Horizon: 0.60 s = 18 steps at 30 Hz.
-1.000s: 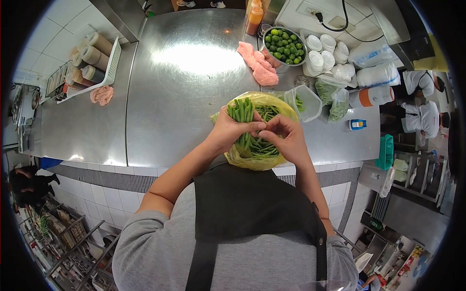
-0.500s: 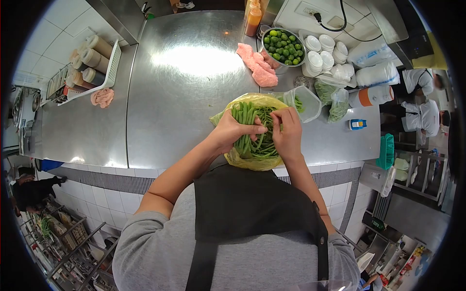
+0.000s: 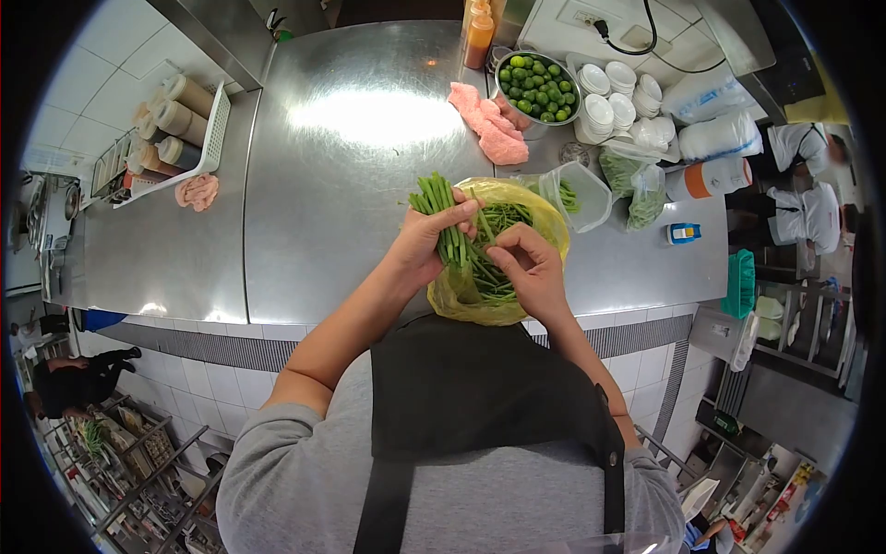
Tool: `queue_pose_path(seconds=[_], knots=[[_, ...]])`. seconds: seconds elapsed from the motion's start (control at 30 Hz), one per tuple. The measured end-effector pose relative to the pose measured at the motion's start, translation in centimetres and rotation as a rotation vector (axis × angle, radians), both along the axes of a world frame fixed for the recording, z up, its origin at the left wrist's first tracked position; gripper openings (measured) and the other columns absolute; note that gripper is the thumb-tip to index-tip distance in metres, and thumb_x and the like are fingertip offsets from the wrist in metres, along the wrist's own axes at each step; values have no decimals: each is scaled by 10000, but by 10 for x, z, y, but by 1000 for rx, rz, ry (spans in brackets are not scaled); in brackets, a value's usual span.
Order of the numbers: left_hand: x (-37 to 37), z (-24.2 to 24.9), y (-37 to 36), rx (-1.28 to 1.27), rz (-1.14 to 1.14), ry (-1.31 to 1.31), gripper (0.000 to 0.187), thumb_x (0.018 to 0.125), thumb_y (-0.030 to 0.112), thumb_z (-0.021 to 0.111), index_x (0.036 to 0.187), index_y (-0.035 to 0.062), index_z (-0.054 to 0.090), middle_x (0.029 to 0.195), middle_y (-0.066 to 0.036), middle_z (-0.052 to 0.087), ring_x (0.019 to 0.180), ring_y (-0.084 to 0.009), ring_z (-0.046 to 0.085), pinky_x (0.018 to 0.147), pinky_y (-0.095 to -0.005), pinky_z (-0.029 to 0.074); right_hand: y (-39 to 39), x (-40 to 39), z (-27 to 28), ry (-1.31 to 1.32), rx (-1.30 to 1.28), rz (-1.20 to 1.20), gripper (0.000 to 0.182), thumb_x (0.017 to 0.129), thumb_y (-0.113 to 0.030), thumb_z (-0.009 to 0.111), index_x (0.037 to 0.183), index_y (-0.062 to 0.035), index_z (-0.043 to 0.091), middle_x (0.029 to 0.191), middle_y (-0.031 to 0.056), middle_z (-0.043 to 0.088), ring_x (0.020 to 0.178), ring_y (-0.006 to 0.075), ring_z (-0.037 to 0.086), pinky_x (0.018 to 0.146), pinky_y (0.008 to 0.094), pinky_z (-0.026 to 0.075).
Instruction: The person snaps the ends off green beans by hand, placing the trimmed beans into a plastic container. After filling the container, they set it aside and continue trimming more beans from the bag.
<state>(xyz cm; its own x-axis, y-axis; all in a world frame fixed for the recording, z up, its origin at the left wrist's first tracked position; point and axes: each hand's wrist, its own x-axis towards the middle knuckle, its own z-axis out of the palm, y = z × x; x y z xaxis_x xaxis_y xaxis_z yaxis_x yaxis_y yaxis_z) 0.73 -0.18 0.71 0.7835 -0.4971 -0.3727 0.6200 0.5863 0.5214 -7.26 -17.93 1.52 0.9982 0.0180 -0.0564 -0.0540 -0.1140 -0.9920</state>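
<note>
Head view: left hand (image 3: 427, 242) closed round a bunch of green beans (image 3: 441, 208), over left rim of the yellow bag (image 3: 552, 217). Right hand (image 3: 533, 272) over the bag's right part, thumb and forefinger nearly together; can't tell if a bean is pinched. More beans (image 3: 498, 277) inside bag, at near edge of steel counter (image 3: 337, 175). Clear container (image 3: 595, 205) with cut green pieces, just right of bag, crowding that side. Beyond it, right: bags of greens (image 3: 644, 198), white cups (image 3: 620, 111), orange-banded roll (image 3: 709, 181); blue-and-white item (image 3: 683, 234) nearer. Far side: bowl of green citrus (image 3: 538, 87), pink cloth (image 3: 494, 129) against it, orange bottle (image 3: 478, 41). Far left: white basket (image 3: 214, 129) of bottles, second pink cloth (image 3: 197, 192) beside it. Co-workers (image 3: 805, 217) far right, apart from the hands.
</note>
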Motion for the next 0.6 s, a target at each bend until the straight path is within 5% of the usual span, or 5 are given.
queue_pose_path(seconds=[0.07,0.13,0.23,0.43,0.6], knots=[[-1,0,0,10,45,-17,182,890,25,732,971,82,579,819,-43,626,688,-118,595,683,-284,540,-1,3,1,-69,-68,-47,78,871,-17,718,908,-6,650,858,62,597,828,185,611,776,322,491],[-4,-3,1,105,47,-178,168,884,14,736,962,63,595,873,-70,656,720,-131,617,701,-287,544,-4,7,9,-280,-529,8,95,857,-25,710,856,3,619,846,103,591,779,258,608,711,370,492],[-12,0,1,185,9,-266,166,884,16,738,975,49,603,906,-86,674,774,-141,649,734,-300,554,-7,9,-2,-244,-774,-48,159,850,-69,715,803,13,587,798,134,571,741,314,590,663,405,472],[-9,8,5,4,-121,-129,227,895,44,736,1066,44,587,972,-92,672,849,-177,684,812,-338,588,-30,12,-5,131,-691,-135,239,858,-140,723,727,19,601,706,144,554,662,323,570,633,404,450],[-9,1,-1,-62,-85,93,360,925,67,691,1239,24,520,996,-78,638,908,-193,676,899,-371,599,-29,7,-14,9,-561,114,219,869,-197,714,796,6,680,785,173,651,729,356,641,696,445,503]])
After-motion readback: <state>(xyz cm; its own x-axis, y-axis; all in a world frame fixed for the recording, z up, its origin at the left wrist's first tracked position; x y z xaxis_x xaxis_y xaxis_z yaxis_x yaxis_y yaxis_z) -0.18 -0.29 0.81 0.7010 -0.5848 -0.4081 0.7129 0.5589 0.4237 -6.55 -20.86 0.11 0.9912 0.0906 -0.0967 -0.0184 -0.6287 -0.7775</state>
